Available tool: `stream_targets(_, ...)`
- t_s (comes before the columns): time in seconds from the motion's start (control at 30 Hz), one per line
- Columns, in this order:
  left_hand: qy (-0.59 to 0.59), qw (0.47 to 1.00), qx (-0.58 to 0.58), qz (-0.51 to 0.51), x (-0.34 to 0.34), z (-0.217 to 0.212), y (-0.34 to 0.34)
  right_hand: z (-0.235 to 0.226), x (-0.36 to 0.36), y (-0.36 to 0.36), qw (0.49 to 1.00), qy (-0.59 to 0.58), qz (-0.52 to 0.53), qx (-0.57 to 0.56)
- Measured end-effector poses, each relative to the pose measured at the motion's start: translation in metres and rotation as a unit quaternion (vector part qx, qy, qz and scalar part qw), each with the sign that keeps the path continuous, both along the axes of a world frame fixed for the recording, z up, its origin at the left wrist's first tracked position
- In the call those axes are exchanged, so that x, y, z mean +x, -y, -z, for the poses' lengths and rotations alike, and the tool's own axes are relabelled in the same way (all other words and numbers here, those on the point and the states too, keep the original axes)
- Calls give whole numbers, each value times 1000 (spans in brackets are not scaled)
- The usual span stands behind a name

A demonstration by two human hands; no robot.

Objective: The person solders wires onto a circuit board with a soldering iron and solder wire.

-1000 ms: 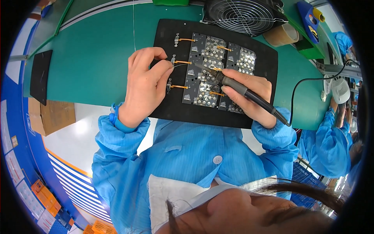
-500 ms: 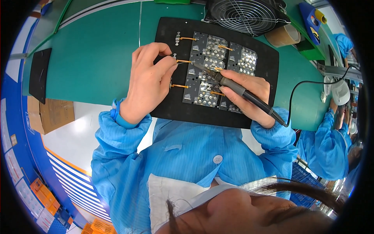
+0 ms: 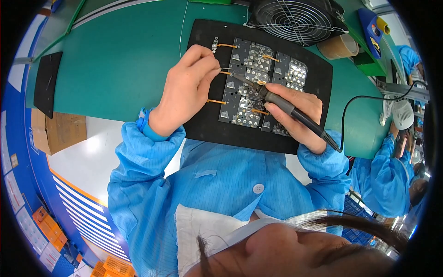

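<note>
My right hand [image 3: 302,113] grips a black soldering iron [image 3: 291,110] like a pen, its tip slanting up and left to the edge of a circuit board [image 3: 235,83]. A thin strand of solder wire [image 3: 183,28] runs down the bench to my left hand [image 3: 190,87]. The thumb and forefinger there pinch it, and its end sticks out toward the iron's tip. Several dark boards with round silvery spots lie side by side on a black mat [image 3: 203,127]. Short orange leads [image 3: 226,45] jut from them, one ending in a small metal connector [image 3: 215,45]. My left fingers hide part of the middle lead.
A black fan with a wire grille [image 3: 297,21] stands behind the mat, next to a brown cup-like container [image 3: 338,46]. The iron's cable [image 3: 344,121] loops right over the green bench [image 3: 115,69]. A dark panel [image 3: 47,83] lies far left; another person's blue sleeve [image 3: 385,180] shows at right.
My left hand has shifted slightly right and turned, its fingertips closer to the board's edge. The solder wire has swung right with it. The iron stays at nearly the same spot on the board.
</note>
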State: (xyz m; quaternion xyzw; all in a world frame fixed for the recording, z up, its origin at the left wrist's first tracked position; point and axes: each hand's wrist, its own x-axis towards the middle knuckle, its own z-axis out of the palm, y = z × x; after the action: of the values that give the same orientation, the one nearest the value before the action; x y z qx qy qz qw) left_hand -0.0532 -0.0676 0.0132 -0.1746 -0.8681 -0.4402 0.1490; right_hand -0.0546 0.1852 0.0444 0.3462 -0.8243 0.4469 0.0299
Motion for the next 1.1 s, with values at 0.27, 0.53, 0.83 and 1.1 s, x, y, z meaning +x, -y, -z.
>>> stream_targets(0.27,85,995,24,41,-10,7,0,0,0,0,1000,5,3,-1)
stream_targets(0.53,96,993,45,42,-14,15,-1,-3,0,0,1000,8,-4,7)
stream_targets(0.83,102,992,75,23,-15,13,-2,-3,0,0,999,33,11,9)
stream_targets(1.1,99,992,79,23,-14,14,-2,-5,0,0,1000,23,-4,3)
